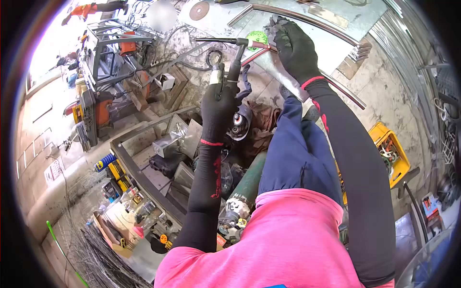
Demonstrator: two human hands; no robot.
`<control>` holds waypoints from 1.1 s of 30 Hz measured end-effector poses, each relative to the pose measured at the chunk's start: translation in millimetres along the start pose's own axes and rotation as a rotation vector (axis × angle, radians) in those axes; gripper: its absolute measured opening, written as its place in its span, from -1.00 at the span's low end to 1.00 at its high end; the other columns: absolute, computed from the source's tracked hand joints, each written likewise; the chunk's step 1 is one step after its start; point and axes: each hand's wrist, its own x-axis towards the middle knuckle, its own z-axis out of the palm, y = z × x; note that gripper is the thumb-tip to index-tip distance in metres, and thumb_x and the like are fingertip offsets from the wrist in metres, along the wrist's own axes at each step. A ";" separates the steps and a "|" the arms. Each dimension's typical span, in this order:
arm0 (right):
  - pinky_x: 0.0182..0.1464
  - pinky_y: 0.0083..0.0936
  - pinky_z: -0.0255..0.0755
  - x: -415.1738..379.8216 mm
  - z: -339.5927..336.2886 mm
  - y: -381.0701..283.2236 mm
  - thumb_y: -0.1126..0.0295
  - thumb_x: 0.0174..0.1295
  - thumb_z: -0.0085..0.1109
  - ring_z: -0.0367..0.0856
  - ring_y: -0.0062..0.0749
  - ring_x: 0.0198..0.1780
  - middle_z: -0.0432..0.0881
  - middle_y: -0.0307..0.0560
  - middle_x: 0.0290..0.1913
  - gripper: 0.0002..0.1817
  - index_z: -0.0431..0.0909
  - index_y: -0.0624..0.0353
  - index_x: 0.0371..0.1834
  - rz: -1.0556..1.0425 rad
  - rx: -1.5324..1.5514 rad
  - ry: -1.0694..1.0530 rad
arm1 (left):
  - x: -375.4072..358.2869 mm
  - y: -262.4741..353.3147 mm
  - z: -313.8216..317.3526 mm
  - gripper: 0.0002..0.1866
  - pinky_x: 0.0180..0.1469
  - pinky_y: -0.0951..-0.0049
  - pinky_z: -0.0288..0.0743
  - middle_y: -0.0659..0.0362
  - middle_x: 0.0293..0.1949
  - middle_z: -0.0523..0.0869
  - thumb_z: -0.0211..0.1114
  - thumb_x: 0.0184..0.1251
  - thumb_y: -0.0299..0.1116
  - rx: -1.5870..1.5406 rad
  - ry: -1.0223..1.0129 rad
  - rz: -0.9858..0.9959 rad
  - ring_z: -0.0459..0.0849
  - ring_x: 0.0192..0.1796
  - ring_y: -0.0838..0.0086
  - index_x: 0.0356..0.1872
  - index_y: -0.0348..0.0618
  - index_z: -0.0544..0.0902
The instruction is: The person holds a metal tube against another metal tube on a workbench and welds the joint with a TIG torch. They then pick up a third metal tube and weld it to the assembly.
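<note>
My left hand (220, 108), in a black glove, is closed around the handle of a TIG welding torch (236, 62). The torch has a long black back cap pointing left and a pinkish nozzle pointing right. My right hand (295, 53), also gloved, has its fingers bent close to the nozzle tip. Greyish material shows at those fingertips; what they hold is hidden. Beneath the right hand, shiny metal tubing (343, 90) extends toward the lower right. A bright green round thing (258, 39) lies behind the nozzle.
Another bent metal tube (302, 18) lies on the sheet ahead. A yellow crate (390, 152) of tools stands at right. At left are a metal-framed box (144, 185) with scrap and a metal stand (103, 57). A green cylinder (249, 180) lies beside my legs.
</note>
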 end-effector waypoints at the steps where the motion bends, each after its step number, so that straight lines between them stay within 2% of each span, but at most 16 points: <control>1: 0.26 -0.04 0.57 -0.2 0.1 0.9 0.16 0.48 0.24 0.70 0.21 0.17 0.74 0.21 0.14 -0.60 0.65 0.15 0.23 -0.045 -0.013 0.030 | -1.7 6.2 2.0 -0.71 -0.31 0.39 0.68 0.00 -0.23 0.83 0.20 0.55 -0.33 -0.019 0.008 -0.039 0.81 -0.33 0.40 -0.04 -0.43 0.68; 3: 0.23 -0.02 0.58 6.4 -5.8 5.6 0.17 0.48 0.23 0.71 0.23 0.14 0.74 0.21 0.11 -0.61 0.65 0.16 0.23 -0.118 -0.057 0.057 | 3.5 4.7 14.0 -0.73 -0.35 0.41 0.66 0.01 -0.23 0.83 0.21 0.53 -0.35 -0.076 0.011 -0.062 0.77 -0.38 0.44 -0.08 -0.43 0.67; 6: 0.21 -0.01 0.58 5.4 -3.6 3.0 0.18 0.47 0.23 0.71 0.24 0.12 0.75 0.23 0.08 -0.62 0.66 0.17 0.21 -0.111 -0.032 0.066 | 4.9 1.8 13.5 -0.74 -0.38 0.43 0.64 0.01 -0.25 0.81 0.20 0.53 -0.35 -0.223 0.036 -0.082 0.75 -0.41 0.46 -0.13 -0.44 0.65; 24: 0.19 -0.02 0.58 0.1 1.4 -3.5 0.16 0.52 0.19 0.70 0.22 0.10 0.74 0.22 0.06 -0.65 0.69 0.14 0.17 -0.063 -0.001 0.066 | 5.3 17.6 -0.3 -0.76 -0.42 0.44 0.56 0.09 -0.37 0.74 0.22 0.53 -0.37 -0.066 0.027 -0.093 0.68 -0.49 0.49 -0.17 -0.42 0.67; 26: 0.19 -0.01 0.58 0.4 0.8 -3.2 0.16 0.51 0.20 0.70 0.23 0.10 0.74 0.22 0.05 -0.66 0.69 0.14 0.16 -0.090 0.002 0.063 | 7.7 15.0 -3.1 -0.71 -0.42 0.38 0.56 0.12 -0.43 0.71 0.14 0.52 -0.29 -0.005 0.000 -0.114 0.71 -0.45 0.47 -0.13 -0.37 0.65; 33: 0.20 0.00 0.58 -0.2 2.7 0.5 0.17 0.50 0.22 0.71 0.22 0.11 0.75 0.22 0.07 -0.65 0.68 0.15 0.17 -0.096 -0.046 0.058 | 4.7 32.9 -2.8 -0.71 -0.43 0.34 0.56 0.10 -0.45 0.71 0.11 0.52 -0.29 0.015 0.002 -0.111 0.75 -0.46 0.42 -0.13 -0.35 0.65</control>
